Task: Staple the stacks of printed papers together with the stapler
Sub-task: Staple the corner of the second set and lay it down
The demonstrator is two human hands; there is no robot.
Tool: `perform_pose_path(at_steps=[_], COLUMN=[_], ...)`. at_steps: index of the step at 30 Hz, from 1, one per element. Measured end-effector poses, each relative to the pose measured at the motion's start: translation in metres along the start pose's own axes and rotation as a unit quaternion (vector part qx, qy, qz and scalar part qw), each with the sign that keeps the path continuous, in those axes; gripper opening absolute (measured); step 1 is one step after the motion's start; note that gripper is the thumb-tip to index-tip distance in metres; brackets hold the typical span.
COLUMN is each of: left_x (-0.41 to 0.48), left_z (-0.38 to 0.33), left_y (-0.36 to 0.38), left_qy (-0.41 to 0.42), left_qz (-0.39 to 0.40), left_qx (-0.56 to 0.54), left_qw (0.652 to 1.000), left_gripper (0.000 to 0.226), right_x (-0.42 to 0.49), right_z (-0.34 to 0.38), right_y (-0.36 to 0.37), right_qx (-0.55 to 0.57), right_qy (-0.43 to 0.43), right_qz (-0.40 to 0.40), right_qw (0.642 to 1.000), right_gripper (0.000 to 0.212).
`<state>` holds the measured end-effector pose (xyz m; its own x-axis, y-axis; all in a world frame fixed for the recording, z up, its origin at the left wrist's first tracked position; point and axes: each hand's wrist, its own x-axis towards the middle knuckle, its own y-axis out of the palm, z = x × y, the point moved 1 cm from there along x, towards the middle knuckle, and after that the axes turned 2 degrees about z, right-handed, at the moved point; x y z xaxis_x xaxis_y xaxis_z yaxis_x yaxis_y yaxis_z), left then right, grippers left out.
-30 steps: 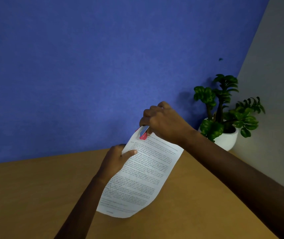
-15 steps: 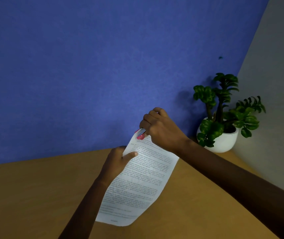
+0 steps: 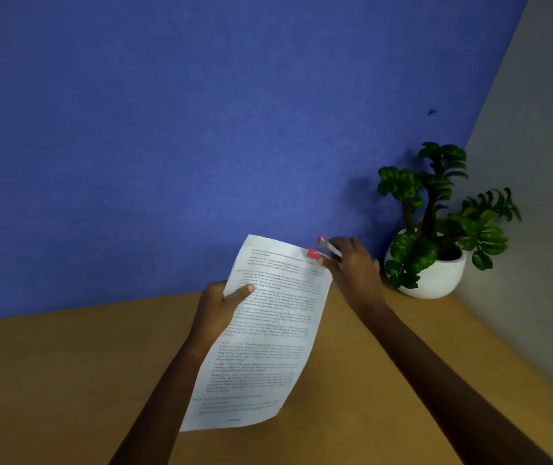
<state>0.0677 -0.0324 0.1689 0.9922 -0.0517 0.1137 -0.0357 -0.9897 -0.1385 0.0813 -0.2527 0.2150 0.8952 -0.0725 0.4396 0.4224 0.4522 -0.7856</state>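
A: Room first. What's around?
B: Blue wall fills most of the view, fine felt-like texture. One small dark speck on it, upper right. Grey wall meets it at the right, so we're looking into a corner.

A: Surface?
B: Brown wooden bench, matte, runs from the blue wall toward the camera and right to the grey wall. Lighting is dim; the near part is in shade.

A: Anything standing on it?
B: Only a potted plant in the far right corner: green plant in a round white pot, just beside both walls. It throws a soft shadow on the blue wall to its left.

A: Task items?
B: Printed papers, white with dense black text, held up off the bench, tilted, top edge toward the blue wall. Lower part curls slightly. Can't tell how many sheets.

A: Hands?
B: Left hand is grasping the papers at their left edge, thumb on the printed face, fingers behind. Right hand is clenched around the stapler, at the papers' top right corner.

A: Stapler details?
B: Small, silver body with pink ends. The two pink tips stand apart, pointing at the corner of the sheet. The lower tip overlaps the paper edge; can't tell if the corner actually sits between the arms. Rest of the stapler is hidden inside the hand.
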Motion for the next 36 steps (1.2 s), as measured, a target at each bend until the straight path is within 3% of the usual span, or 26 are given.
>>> perform_pose_path(at_steps=[5,10,18,23,33,36], left_x=[-0.003,-0.003,-0.008,-0.013,-0.017,-0.017], left_z=[0.007,0.010,0.008,0.007,0.005,0.005], left_y=[0.000,-0.007,-0.009,-0.012,-0.016,-0.018], left_qy=[-0.008,-0.009,-0.007,-0.021,-0.027,-0.030], left_qz=[0.011,-0.031,-0.043,-0.034,-0.024,-0.010], left_qx=[0.001,-0.052,-0.110,-0.128,-0.161,-0.161], left_qw=[1.000,0.998,0.993,0.991,0.986,0.986], left_gripper=[0.014,0.012,0.024,0.014,0.017,0.018], right_x=[-0.045,-0.089,-0.130,-0.139,-0.137,-0.129], right_z=[-0.049,-0.086,-0.109,-0.108,-0.105,-0.090], right_y=[0.046,0.081,0.111,0.118,0.120,0.114], right_qx=[0.051,0.100,-0.014,-0.029,-0.085,0.018], right_qy=[0.101,0.238,0.251,0.246,0.247,0.217], right_qz=[0.027,0.059,0.163,0.171,0.215,0.173], right_qw=[0.993,0.964,0.954,0.954,0.941,0.961], right_gripper=[0.034,0.034,0.045,0.043,0.050,0.057])
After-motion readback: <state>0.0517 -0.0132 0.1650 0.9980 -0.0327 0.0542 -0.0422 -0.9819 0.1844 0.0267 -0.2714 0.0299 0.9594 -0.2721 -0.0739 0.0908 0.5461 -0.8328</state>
